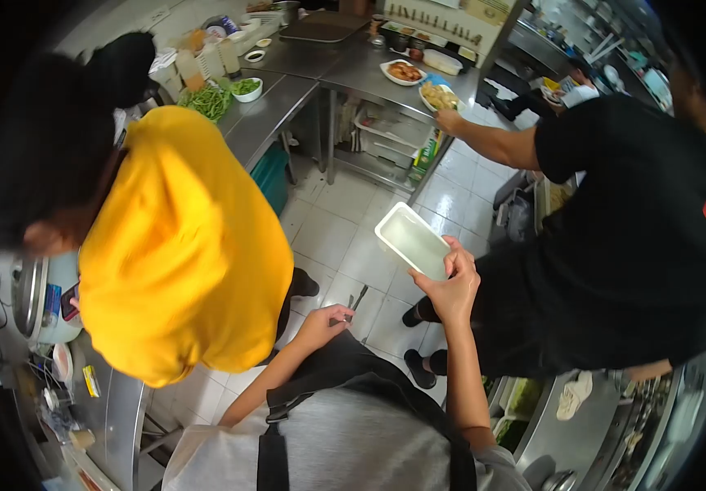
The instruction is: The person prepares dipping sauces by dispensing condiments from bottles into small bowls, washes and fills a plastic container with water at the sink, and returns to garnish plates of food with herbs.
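Observation:
My right hand [456, 282] grips the near end of a white rectangular plastic container [413, 237], thumb on one side and fingers on the other. The container is tilted, its open top partly facing me, and no contents show inside. Lower and to the left, my left hand [326, 327] is closed around a thin, dark metal utensil [359, 297]. Its narrow ends stick out past the fingers; the exact kind is too small to make out. Both hands are in front of my dark apron, above the tiled floor.
A person in a yellow top [189, 245] stands close on my left. On my right, a person in black [615, 229] reaches toward a food plate [437, 96] on the steel counter [353, 69]. A bowl of greens [246, 90] stands at the back left. A cloth [574, 396] lies on the right counter.

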Demonstrator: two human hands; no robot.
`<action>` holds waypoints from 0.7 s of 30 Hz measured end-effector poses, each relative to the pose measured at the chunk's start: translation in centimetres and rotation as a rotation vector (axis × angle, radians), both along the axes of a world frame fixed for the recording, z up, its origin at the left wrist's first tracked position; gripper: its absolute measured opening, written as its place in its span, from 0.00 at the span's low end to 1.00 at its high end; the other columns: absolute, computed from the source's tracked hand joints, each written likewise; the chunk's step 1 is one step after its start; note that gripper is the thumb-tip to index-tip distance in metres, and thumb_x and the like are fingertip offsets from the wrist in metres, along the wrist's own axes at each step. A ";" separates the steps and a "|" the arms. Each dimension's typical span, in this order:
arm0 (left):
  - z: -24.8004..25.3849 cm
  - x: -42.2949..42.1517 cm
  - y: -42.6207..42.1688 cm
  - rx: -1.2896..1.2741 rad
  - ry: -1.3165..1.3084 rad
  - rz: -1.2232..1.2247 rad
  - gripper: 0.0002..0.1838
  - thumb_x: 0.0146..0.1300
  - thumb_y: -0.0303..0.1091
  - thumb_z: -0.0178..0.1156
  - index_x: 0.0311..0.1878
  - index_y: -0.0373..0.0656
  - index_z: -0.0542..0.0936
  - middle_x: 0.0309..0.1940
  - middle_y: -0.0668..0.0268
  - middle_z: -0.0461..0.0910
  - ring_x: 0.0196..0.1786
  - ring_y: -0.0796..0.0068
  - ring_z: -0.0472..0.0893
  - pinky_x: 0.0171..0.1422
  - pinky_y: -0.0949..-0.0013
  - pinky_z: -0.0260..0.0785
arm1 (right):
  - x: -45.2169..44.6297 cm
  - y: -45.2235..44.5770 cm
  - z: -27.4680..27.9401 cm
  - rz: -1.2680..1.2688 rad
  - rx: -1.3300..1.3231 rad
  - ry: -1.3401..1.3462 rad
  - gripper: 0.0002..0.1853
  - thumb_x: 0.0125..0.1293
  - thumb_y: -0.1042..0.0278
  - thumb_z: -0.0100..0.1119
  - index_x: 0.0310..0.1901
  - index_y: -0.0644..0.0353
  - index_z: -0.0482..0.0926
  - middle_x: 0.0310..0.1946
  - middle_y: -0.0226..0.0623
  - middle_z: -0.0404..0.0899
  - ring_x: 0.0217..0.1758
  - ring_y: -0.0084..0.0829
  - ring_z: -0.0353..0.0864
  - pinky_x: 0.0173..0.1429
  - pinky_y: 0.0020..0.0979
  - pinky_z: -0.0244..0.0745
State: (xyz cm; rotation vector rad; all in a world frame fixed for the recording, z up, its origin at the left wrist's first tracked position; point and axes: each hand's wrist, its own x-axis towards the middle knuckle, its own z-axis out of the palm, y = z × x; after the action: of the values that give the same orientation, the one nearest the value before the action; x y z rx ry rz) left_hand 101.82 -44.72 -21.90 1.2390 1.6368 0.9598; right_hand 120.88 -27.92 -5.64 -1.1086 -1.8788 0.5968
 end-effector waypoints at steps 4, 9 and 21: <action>5.2 -2.1 2.1 0.078 0.013 0.159 0.13 0.55 0.29 0.66 0.45 0.46 0.83 0.30 0.64 0.85 0.35 0.74 0.83 0.44 0.71 0.72 | -3.4 4.8 -0.5 0.067 0.000 0.005 0.29 0.33 0.70 0.77 0.22 0.56 0.58 0.48 0.43 0.80 0.48 0.44 0.77 0.51 0.38 0.74; 6.7 -4.2 3.9 0.117 -0.056 0.384 0.11 0.55 0.29 0.66 0.42 0.42 0.83 0.30 0.63 0.86 0.37 0.79 0.84 0.47 0.74 0.71 | -7.7 10.5 0.4 0.128 -0.014 0.015 0.29 0.33 0.67 0.77 0.23 0.56 0.58 0.48 0.43 0.80 0.49 0.45 0.78 0.51 0.39 0.74; 7.7 -9.8 14.0 0.189 0.156 0.514 0.10 0.55 0.27 0.65 0.42 0.45 0.84 0.33 0.64 0.85 0.41 0.67 0.82 0.49 0.68 0.71 | -17.1 27.5 1.0 0.151 -0.014 0.029 0.29 0.35 0.64 0.77 0.24 0.56 0.58 0.50 0.41 0.80 0.50 0.41 0.78 0.52 0.38 0.73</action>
State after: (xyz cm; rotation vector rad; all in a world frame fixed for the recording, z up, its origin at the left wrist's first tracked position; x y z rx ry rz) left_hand 92.04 -30.72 -14.16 1.0511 2.0828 1.3836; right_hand 103.80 -0.45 -4.60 -0.9673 -1.9470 0.7080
